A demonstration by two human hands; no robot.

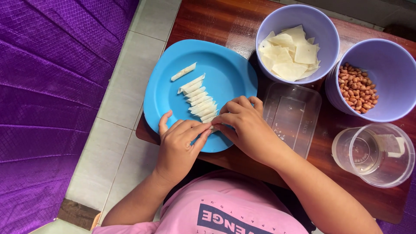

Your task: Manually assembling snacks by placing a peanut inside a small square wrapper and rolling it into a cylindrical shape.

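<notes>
Rolled wrappers [197, 97] lie in a row on the plate [229, 69] at the table's [208, 21] left edge; two bowls [318, 26] stand along its far edge.

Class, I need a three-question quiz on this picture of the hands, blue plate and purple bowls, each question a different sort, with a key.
1. True or false: the purple bowl at the far right holds peanuts.
2. Which dish do the finished rolls lie on? A) clear tub B) blue plate C) clear cup
3. Fill in: the other purple bowl holds pale flat ____.

Key
1. True.
2. B: the blue plate; the left hand and right hand pinch a small piece at its near edge.
3. Wrappers.
</notes>
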